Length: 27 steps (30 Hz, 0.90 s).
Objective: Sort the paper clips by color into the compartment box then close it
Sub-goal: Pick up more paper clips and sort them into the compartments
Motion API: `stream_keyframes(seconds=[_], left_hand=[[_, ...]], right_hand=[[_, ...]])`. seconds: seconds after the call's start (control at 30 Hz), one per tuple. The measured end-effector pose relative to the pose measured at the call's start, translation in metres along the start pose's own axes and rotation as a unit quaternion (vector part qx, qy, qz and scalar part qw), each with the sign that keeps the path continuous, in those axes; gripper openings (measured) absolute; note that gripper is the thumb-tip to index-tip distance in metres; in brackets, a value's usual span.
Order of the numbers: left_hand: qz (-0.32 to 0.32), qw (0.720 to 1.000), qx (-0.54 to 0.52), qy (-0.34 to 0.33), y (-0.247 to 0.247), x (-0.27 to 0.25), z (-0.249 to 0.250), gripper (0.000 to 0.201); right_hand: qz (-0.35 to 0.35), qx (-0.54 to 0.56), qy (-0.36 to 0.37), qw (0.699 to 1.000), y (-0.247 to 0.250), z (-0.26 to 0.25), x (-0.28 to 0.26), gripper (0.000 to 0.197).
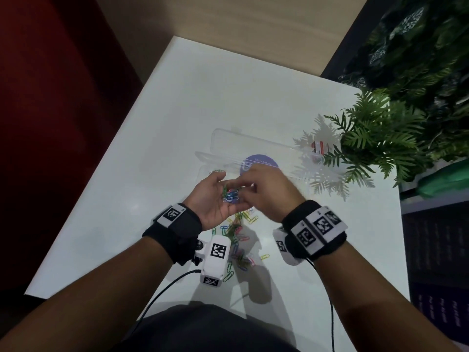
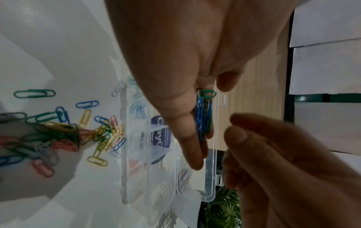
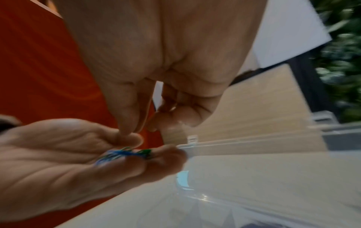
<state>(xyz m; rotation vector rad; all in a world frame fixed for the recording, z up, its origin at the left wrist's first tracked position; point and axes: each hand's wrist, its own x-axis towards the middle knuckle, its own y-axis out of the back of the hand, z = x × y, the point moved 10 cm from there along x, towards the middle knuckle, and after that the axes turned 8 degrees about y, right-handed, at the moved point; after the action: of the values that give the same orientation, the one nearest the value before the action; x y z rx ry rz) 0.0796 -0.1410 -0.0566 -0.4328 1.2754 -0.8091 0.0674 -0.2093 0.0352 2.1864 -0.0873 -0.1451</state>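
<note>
My left hand (image 1: 215, 196) is held palm up above the table, its fingers curled round a small bunch of blue and green paper clips (image 1: 230, 194). The left wrist view shows that bunch (image 2: 204, 115) wedged between thumb and fingers. My right hand (image 1: 256, 185) hovers right over it with thumb and fingers (image 3: 134, 123) curled together at the bunch (image 3: 125, 153); I see no clip between them. The clear compartment box (image 1: 253, 151) lies open just beyond the hands, with a few clips in its compartments (image 2: 137, 108). A loose pile of mixed coloured clips (image 1: 237, 235) lies on the white table under my wrists.
A fern plant (image 1: 375, 138) stands at the table's right edge, its fronds overhanging the box's right end. A round purple label (image 1: 261, 162) shows through the box. The table's left edge (image 1: 101, 161) drops off to a dark red floor.
</note>
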Motion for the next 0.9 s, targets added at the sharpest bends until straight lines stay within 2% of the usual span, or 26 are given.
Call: stream_keyframes(seconds=[0.07, 0.27, 0.4, 0.5, 0.57, 0.63, 0.73, 0.8, 0.9], left_hand=[[0.008, 1.000, 0.005, -0.004, -0.001, 0.000, -0.002, 0.049], [-0.012, 1.000, 0.008, 0.002, -0.004, -0.004, -0.004, 0.049], [-0.033, 0.999, 0.006, -0.006, -0.010, -0.008, -0.003, 0.048], [-0.026, 0.999, 0.021, -0.003, -0.007, -0.006, -0.003, 0.051], [-0.028, 0.999, 0.015, 0.004, -0.007, -0.006, -0.004, 0.051], [-0.034, 0.999, 0.011, 0.002, -0.006, -0.006, -0.003, 0.051], [-0.034, 0.999, 0.012, -0.012, -0.007, -0.005, 0.000, 0.051], [-0.040, 0.999, 0.024, -0.014, -0.008, -0.006, 0.001, 0.056], [-0.045, 0.998, 0.028, -0.016, -0.010, -0.007, 0.001, 0.055]], right_hand=[[-0.045, -0.035, 0.010, 0.998, -0.015, -0.010, 0.000, 0.020], [-0.046, -0.035, 0.004, 0.998, -0.024, -0.010, 0.001, 0.015], [0.046, 0.093, -0.037, 0.994, -0.008, 0.001, -0.003, 0.011], [0.139, 0.244, -0.102, 0.954, 0.006, 0.016, -0.011, 0.009], [0.163, 0.300, -0.128, 0.931, 0.009, 0.023, -0.016, 0.011], [0.150, 0.258, -0.122, 0.946, 0.012, 0.021, -0.019, 0.016], [0.049, 0.103, -0.055, 0.992, 0.004, -0.003, -0.016, 0.019], [-0.004, 0.026, -0.030, 0.999, -0.005, -0.013, -0.016, 0.015], [-0.007, -0.042, -0.034, 0.998, -0.008, -0.015, -0.015, 0.014]])
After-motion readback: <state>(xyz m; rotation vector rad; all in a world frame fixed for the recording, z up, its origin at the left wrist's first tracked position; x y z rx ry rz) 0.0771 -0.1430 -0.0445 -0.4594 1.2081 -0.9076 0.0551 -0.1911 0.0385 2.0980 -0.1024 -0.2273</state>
